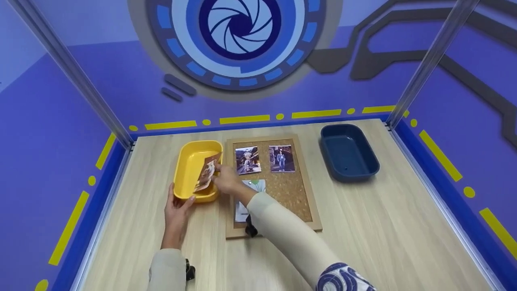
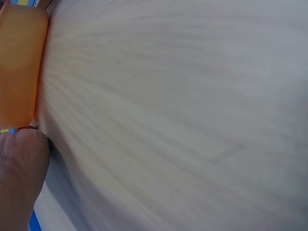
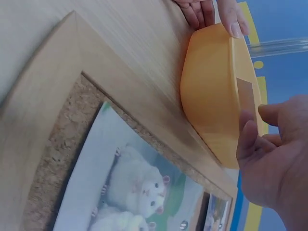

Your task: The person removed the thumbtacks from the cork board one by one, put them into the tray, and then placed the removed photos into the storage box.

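Note:
A yellow tray stands on the table at the left. My left hand grips its near left corner; the right wrist view shows that thumb on the rim. Inside the tray is a brownish photo print, slanted against the right side. My right hand pinches the print's right edge from over the tray's right rim. Beside the tray lies a wood-framed corkboard. It bears two photos of a person along the top and a print of white furry animals lower left, partly covered by my right sleeve.
A dark blue tray stands at the table's back right. Purple-blue panels with metal corner posts wall in the wooden table at the back and both sides. My right forearm crosses over the corkboard's lower part.

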Motion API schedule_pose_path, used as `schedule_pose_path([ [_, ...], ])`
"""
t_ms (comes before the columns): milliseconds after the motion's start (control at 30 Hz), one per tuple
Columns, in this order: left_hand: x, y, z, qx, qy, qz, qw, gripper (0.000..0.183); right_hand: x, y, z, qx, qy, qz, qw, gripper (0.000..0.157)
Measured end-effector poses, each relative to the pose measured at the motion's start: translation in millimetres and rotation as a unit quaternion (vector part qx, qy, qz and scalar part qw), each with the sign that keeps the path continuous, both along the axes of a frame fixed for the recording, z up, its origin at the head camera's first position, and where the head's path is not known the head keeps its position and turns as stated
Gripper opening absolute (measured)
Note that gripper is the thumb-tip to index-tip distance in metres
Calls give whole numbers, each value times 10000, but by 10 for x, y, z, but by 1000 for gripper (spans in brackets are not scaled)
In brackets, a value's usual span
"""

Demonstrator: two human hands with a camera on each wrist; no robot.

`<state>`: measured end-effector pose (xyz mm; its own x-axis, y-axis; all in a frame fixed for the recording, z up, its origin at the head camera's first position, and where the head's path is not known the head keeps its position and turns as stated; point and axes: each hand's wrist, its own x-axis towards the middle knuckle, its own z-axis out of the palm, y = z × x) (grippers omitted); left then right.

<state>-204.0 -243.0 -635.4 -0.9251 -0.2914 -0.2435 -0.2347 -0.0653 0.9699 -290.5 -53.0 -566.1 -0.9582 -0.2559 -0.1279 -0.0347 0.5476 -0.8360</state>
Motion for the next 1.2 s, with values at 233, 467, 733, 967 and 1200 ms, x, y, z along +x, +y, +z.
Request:
schedule_pose_path([
  [233, 11, 14, 17, 137, 6, -34, 9999, 97, 58, -29, 34, 593, 158, 154, 9980, 56],
  [467, 30, -4, 15, 75, -7, -59, 10000, 97, 96, 58, 33, 19, 367, 302, 9989, 48],
  [733, 0, -6, 0, -124, 49, -51, 9999, 99, 108, 236, 181, -377, 535, 190, 9977, 41],
  [967, 1, 8, 0, -102, -38, -71, 9999, 99, 230, 603, 325, -236, 1213, 730, 9897, 28],
  [1200, 7, 23, 0, -155, -144, -84, 9997, 99, 467, 1141, 363, -18, 1343, 1052, 9853, 27],
])
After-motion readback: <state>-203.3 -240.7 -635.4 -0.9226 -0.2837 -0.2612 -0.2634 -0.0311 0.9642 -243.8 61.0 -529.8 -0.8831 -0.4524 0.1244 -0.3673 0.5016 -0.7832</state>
